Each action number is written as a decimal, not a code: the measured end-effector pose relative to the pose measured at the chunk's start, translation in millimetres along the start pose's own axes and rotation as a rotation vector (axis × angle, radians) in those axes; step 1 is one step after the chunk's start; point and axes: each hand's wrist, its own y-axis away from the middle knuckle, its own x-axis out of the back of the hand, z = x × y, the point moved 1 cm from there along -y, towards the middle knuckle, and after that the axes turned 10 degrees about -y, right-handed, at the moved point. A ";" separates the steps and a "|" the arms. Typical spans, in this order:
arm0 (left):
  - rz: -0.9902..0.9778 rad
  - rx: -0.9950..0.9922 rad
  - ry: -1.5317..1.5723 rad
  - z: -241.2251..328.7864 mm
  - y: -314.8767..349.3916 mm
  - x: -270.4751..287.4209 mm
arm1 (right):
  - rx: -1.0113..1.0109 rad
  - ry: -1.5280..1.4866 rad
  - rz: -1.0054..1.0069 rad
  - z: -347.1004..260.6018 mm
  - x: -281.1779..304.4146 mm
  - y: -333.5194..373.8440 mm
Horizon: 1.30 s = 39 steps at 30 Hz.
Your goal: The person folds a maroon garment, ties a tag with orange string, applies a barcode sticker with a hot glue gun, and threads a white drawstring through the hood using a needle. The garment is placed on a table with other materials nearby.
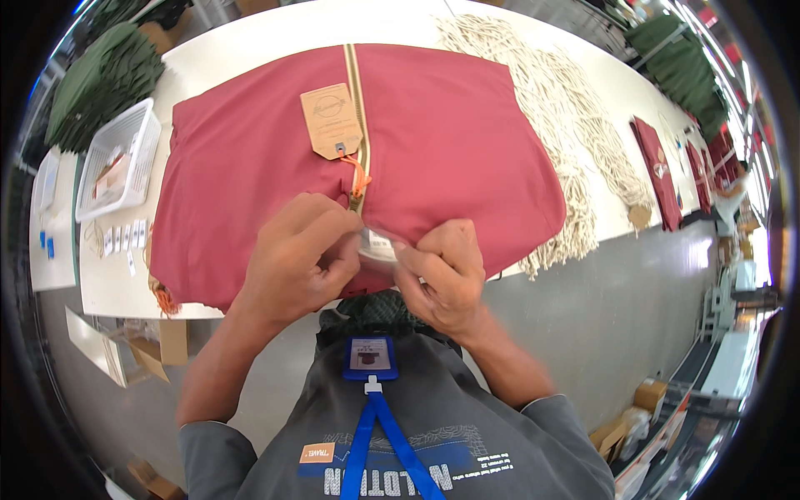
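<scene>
A dark red fabric article (467, 142), perhaps a folded garment or bag, lies spread across the white table in front of me. A brass-toned zipper (354, 83) runs down its middle. Beside the zipper lies a brown card hang tag (331, 121), tied with an orange cord (359, 179). Just below the cord, a small clear plastic bag (379, 244) with a white label inside is stretched between my hands. My left hand (302, 254) is closed, pinching its left side near the zipper's lower end. Closed too, my right hand (443, 273) pinches the right side.
Bundles of cream cord (550, 125) lie right of the red fabric. At left stand a white plastic basket (121, 162), small white labels (125, 237) and a dark green fabric stack (104, 83). More red pieces (658, 171) lie farther right, near another person (732, 200).
</scene>
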 end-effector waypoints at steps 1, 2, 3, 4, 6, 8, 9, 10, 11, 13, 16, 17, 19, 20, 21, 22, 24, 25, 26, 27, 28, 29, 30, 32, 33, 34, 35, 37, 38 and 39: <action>-0.011 0.048 0.005 4.4 1.4 -0.8 | 0.009 -0.035 0.018 1.6 -1.0 3.4; -0.021 0.073 -0.004 8.9 2.4 -0.1 | 0.017 -0.055 0.025 3.3 -1.8 6.2; -0.032 0.093 -0.013 13.5 2.7 1.0 | 0.025 -0.072 0.031 4.9 -1.9 8.5; -0.051 0.127 -0.021 18.1 3.3 2.8 | 0.033 -0.090 0.044 6.2 -1.7 10.3; -0.119 0.289 0.102 28.5 6.0 6.0 | 0.040 -0.100 0.029 8.0 -0.3 12.6; -0.181 0.452 0.204 34.1 6.6 6.2 | 0.061 -0.106 0.026 9.1 0.5 13.3; -0.210 0.533 0.248 35.6 6.9 5.4 | 0.072 -0.106 0.025 9.1 0.4 13.5; -0.237 0.624 0.303 36.6 7.8 4.2 | 0.081 -0.103 0.025 8.6 0.3 13.5; -0.235 0.609 0.303 37.4 7.9 3.6 | 0.067 -0.105 0.029 8.0 -0.2 13.5; -0.235 0.596 0.324 36.9 8.8 2.7 | 0.035 -0.102 0.040 5.6 -0.5 13.5; -0.069 0.282 0.264 35.4 9.0 9.3 | -0.161 -0.045 0.004 0.5 3.4 13.7; -0.027 0.202 0.225 35.5 9.3 10.4 | -0.228 -0.048 -0.054 -0.1 7.1 13.1; 0.066 0.038 0.156 35.8 9.6 10.3 | -0.310 -0.069 -0.149 -3.5 13.8 12.2; 0.072 0.014 0.112 35.3 9.2 7.4 | -0.384 -0.091 -0.208 -4.3 17.0 11.3; 0.085 -0.005 0.073 34.8 8.4 2.6 | -0.352 -0.130 -0.146 -5.8 20.8 9.5; 0.097 -0.008 0.033 34.7 8.3 -2.7 | -0.359 -0.184 -0.112 -7.0 23.6 7.8; 0.170 -0.014 -0.031 35.2 8.7 -11.1 | -0.352 -0.210 -0.129 -10.2 25.0 3.2; 0.197 -0.005 -0.088 36.7 10.0 -13.2 | -0.334 -0.187 -0.181 -12.4 25.5 0.9; 0.244 -0.018 -0.111 37.6 10.2 -14.7 | -0.310 -0.170 -0.238 -13.9 24.6 -1.0; 0.259 -0.011 -0.153 37.5 10.5 -14.9 | -0.328 -0.186 -0.263 -14.1 23.5 -1.3; 0.246 -0.001 -0.166 38.0 10.6 -15.3 | -0.354 -0.216 -0.306 -13.5 23.9 -0.1; 0.196 0.038 -0.163 40.0 13.2 -14.2 | -0.304 -0.169 -0.296 -11.1 27.1 1.7; 0.148 0.075 -0.149 40.9 16.0 -12.1 | -0.279 -0.138 -0.285 -7.0 31.1 4.6; 0.270 0.136 -0.073 44.3 28.0 -3.0 | -0.321 -0.210 -0.174 1.5 45.6 17.0; 0.285 0.171 -0.029 44.7 34.7 0.9 | -0.292 -0.173 -0.150 8.9 54.6 22.9; 0.406 0.232 -0.086 39.9 47.2 11.2 | -0.286 -0.127 -0.109 16.4 64.4 28.8; 0.485 0.295 -0.145 30.2 67.3 27.1 | -0.308 -0.058 -0.068 24.6 74.4 34.4; 0.681 0.587 -0.156 -3.9 113.4 61.5 | -0.370 0.056 0.066 43.1 93.4 42.3; 0.796 0.813 -0.096 -30.2 140.4 78.8 | -0.398 0.101 0.143 51.6 102.1 44.9; 0.917 1.048 0.032 -69.9 172.6 104.3 | -0.477 0.212 0.231 58.7 112.3 48.0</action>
